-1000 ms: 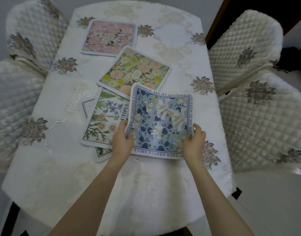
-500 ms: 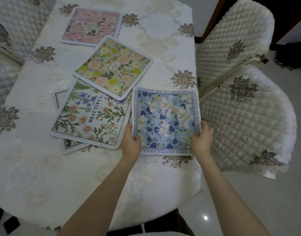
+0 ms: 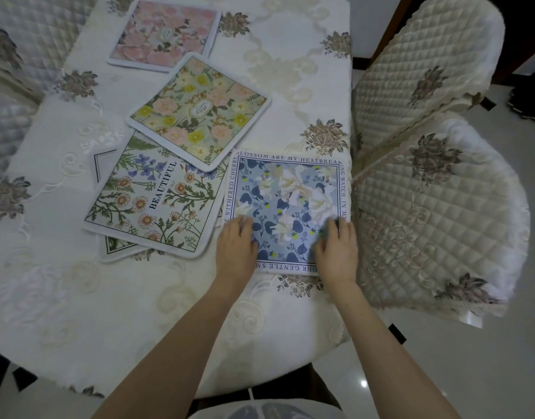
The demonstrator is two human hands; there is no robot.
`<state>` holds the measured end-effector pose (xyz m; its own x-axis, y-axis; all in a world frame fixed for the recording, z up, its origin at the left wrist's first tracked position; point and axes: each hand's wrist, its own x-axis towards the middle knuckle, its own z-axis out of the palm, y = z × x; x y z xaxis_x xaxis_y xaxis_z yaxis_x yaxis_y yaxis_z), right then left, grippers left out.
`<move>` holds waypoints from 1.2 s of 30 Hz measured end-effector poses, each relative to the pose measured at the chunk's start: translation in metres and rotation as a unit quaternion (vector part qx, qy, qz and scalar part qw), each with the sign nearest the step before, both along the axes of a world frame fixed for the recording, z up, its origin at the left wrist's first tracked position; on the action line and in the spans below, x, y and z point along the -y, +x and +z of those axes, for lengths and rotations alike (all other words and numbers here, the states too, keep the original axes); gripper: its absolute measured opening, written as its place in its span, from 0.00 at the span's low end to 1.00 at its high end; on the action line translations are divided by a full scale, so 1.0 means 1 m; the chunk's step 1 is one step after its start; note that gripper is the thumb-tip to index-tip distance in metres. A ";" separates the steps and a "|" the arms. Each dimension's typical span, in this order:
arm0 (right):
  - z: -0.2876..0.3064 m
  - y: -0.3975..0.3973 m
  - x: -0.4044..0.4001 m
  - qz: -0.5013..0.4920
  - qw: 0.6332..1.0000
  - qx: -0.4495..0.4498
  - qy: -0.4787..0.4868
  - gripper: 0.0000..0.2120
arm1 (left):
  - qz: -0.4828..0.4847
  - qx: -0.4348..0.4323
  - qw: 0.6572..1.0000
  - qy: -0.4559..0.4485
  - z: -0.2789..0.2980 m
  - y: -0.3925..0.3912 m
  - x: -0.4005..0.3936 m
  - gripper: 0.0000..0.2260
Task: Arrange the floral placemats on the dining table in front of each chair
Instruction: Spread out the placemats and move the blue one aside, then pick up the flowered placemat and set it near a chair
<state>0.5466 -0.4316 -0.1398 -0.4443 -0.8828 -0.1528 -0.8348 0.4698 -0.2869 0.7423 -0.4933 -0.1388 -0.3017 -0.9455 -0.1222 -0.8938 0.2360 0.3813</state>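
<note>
The blue floral placemat (image 3: 287, 201) lies flat at the table's right edge, beside the nearer right chair (image 3: 441, 222). My left hand (image 3: 236, 240) and my right hand (image 3: 337, 243) rest palm-down on its near corners, fingers spread and blurred. To its left lies the green "BEAUTIFUL" placemat (image 3: 157, 201), with another placemat (image 3: 104, 164) partly hidden under it. A yellow-and-pink placemat (image 3: 199, 111) overlaps the green one's far corner. The pink placemat (image 3: 166, 33) lies at the far end.
The table (image 3: 78, 297) wears a cream embroidered cloth. A second quilted chair (image 3: 426, 55) stands further along the right side. Two more quilted chairs (image 3: 27, 34) (image 3: 3, 131) stand on the left. Glossy floor shows at the lower right.
The blue placemat has moved right and been laid flat at the table's edge. Both hands have let go of its near edge and now lie on top of it.
</note>
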 end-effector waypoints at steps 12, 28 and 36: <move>-0.012 0.026 -0.001 0.063 0.998 0.025 0.017 0.24 | -0.071 -0.012 0.997 0.002 -0.012 0.000 -0.004 0.21; 0.044 0.159 0.056 0.118 0.990 0.044 -0.060 0.24 | -0.025 -0.058 0.997 -0.051 0.038 0.129 0.045 0.20; 0.030 0.258 0.086 0.076 0.996 0.044 -0.030 0.23 | -0.019 -0.056 0.998 -0.028 0.022 0.225 0.089 0.20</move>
<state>0.8045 -0.5173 -0.1101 -0.2926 -0.9474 -0.1295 -0.8653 0.3200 -0.3858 0.9674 -0.5822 -0.1165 -0.3468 -0.9373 -0.0335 -0.8358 0.2927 0.4646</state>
